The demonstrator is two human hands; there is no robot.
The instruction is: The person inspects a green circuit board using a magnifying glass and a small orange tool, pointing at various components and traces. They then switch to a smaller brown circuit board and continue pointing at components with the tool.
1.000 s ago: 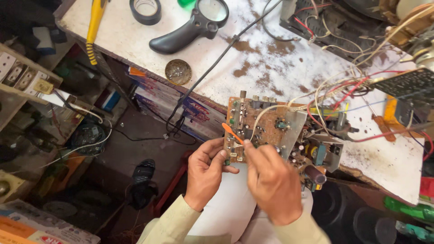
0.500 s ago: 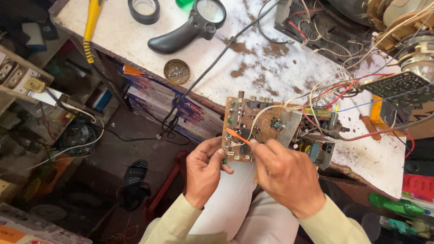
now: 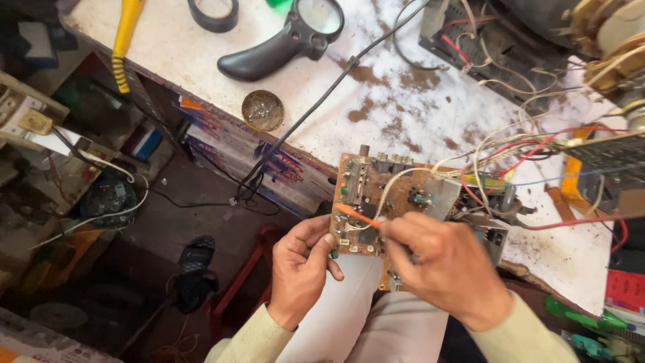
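Your right hand (image 3: pixel 447 269) has its fingers pinched shut on a thin orange tool (image 3: pixel 357 216); whether it is a probe or a small driver, the view cannot tell. Its tip points toward 10 o'clock and rests on the brown circuit board (image 3: pixel 376 202). Your left hand (image 3: pixel 302 269) curls its fingers against the board's left edge at 9 o'clock, thumb on the front face, steadying it; the grip is closed on the edge.

The board sits tilted against the table (image 3: pixel 168 60) edge, over your lap, at 12 o'clock from both hands. A bundle of wires (image 3: pixel 510 151), red, white and yellow, runs off from it toward 2 o'clock to a dark chassis (image 3: pixel 510 47).

Progress, judged: the board is out and exposed, and the tool is on its surface, so work on the board is under way. No part looks lifted or removed; the wires remain attached.

Count:
- circuit boards in hand: one
- orange tools: one
- black-handled magnifier (image 3: pixel 282 40): one, at 11 o'clock on the table
- roll of black tape (image 3: pixel 213 12): one, at 11 o'clock
- small round tin (image 3: pixel 262 109): one, at 10 o'clock
- yellow-handled tool (image 3: pixel 125 37): one, far at 10 o'clock
- sandal (image 3: pixel 195 259) on the floor: one, at 9 o'clock
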